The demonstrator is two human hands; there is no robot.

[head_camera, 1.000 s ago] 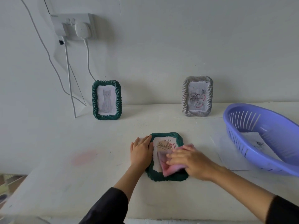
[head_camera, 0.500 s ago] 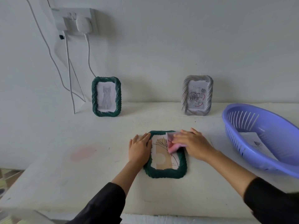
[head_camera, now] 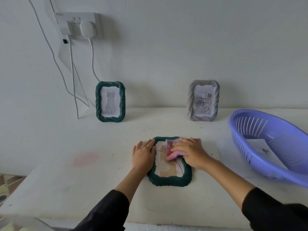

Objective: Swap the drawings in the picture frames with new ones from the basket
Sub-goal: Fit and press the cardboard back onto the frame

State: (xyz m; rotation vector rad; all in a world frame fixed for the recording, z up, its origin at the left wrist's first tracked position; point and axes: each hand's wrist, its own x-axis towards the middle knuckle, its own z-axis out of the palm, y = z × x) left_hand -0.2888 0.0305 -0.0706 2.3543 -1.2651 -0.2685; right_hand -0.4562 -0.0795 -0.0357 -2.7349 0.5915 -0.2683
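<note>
A dark green picture frame [head_camera: 168,180] lies flat on the white table, face up, with a beige plant drawing [head_camera: 168,171] in it. My left hand [head_camera: 142,155] rests flat on the frame's left edge. My right hand [head_camera: 190,152] presses a pink cloth [head_camera: 171,155] onto the upper part of the glass. A second green frame [head_camera: 98,104] with a cat drawing stands at the wall on the left. At the wall on the right stands a grey frame [head_camera: 215,100] with a rose drawing. The purple basket [head_camera: 233,129] on the right holds a printed sheet [head_camera: 260,147].
A loose white sheet [head_camera: 228,157] lies on the table between the flat frame and the basket. A wall socket [head_camera: 78,24] with white cables hanging down is at the upper left. A faint pink stain [head_camera: 86,160] marks the table on the left.
My right hand has slid the pink cloth from the lower part of the flat frame up to its upper part. My left hand has stayed on the frame's left edge.
</note>
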